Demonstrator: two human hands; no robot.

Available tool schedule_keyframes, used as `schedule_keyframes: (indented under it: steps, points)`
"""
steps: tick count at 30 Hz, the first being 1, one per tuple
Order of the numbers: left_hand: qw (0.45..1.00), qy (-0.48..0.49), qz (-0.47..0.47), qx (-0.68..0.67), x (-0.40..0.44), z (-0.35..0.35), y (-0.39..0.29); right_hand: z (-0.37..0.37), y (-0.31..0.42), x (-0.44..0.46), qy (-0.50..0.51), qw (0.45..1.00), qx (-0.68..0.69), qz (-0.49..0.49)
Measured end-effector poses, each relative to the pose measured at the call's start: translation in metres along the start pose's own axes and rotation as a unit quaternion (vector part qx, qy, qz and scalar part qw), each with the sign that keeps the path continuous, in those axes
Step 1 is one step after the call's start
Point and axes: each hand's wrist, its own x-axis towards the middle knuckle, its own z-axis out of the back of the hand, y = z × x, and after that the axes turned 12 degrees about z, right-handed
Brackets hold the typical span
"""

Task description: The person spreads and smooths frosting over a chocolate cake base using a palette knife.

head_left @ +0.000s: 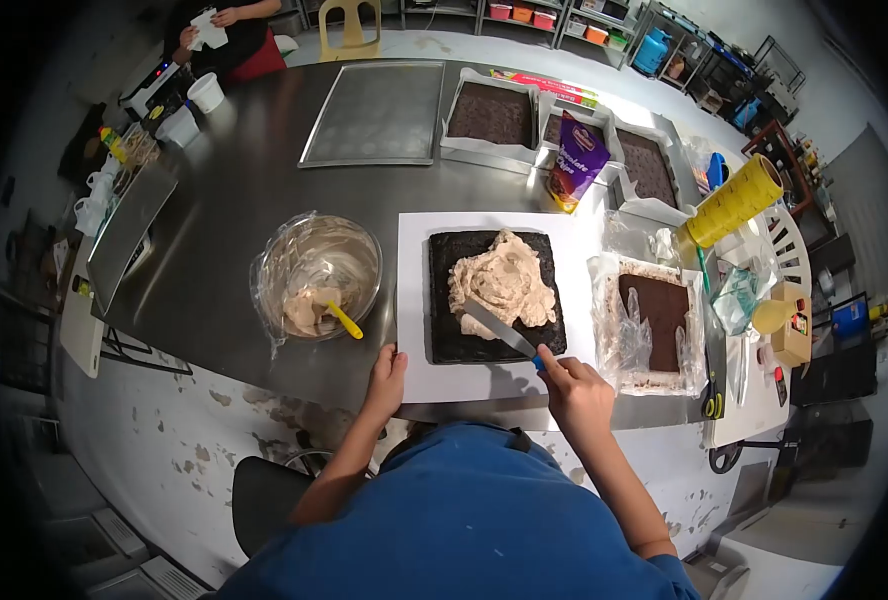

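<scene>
My right hand (581, 398) is closed round the blue handle of an icing spatula (499, 330). Its metal blade rests in a mound of light brown frosting (504, 280) heaped on a square dark chocolate cake (446, 342). Beneath the cake lies a white board (414, 385). At the board's near left edge, my left hand (388, 378) is closed on it, fingers together. To the left stands a metal mixing bowl (364, 250) with plastic wrap round its rim, holding frosting smears and a yellow-handled spatula (344, 320).
Lined pans of chocolate cake (494, 112) stand behind, beside a purple chocolate chips bag (578, 160) and a flat metal tray (379, 115). At right are another cake layer (656, 320) in plastic wrap and a yellow roll (734, 203). Another person's hand (226, 17) holds something white.
</scene>
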Motion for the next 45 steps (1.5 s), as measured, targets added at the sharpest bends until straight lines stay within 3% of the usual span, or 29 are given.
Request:
schedule_keyframes:
  steps: [6, 8, 11, 16, 22, 26, 30, 34, 42, 45]
  points:
    - [0.998, -0.014, -0.013, 0.053, 0.001, 0.001, 0.005, -0.011, -0.018, 0.024, -0.06, 0.996, -0.063, 0.016]
    - [0.999, -0.016, -0.013, 0.041, -0.001, 0.0, 0.004, -0.001, -0.016, 0.025, -0.027, 0.999, -0.046, -0.013]
    - [0.999, -0.028, -0.016, 0.032, -0.001, -0.002, 0.004, 0.034, -0.019, 0.031, 0.111, 0.988, 0.09, -0.06]
    - [0.997, -0.04, -0.037, 0.057, -0.003, -0.006, 0.005, 0.04, -0.034, 0.045, 0.096, 0.988, 0.056, -0.109]
    - [0.998, -0.038, -0.037, 0.043, -0.002, -0.006, 0.013, 0.014, -0.018, 0.043, 0.111, 0.981, 0.144, -0.069]
    - [0.998, -0.019, -0.044, 0.032, 0.002, -0.003, 0.016, 0.013, -0.017, 0.036, 0.133, 0.988, 0.073, -0.033]
    - [0.999, 0.037, -0.002, -0.03, 0.0, 0.001, 0.013, 0.014, -0.039, 0.038, 0.007, 1.0, -0.015, 0.012]
    - [0.997, 0.042, 0.006, -0.064, -0.006, -0.003, 0.008, 0.011, -0.046, 0.042, 0.09, 0.989, 0.066, -0.093]
    - [0.997, 0.028, 0.023, -0.064, -0.008, -0.005, 0.003, 0.016, -0.026, 0.029, 0.144, 0.984, 0.108, -0.005]
    - [0.995, 0.037, 0.021, -0.085, -0.009, -0.006, -0.003, 0.019, -0.035, 0.028, 0.104, 0.992, 0.062, 0.02]
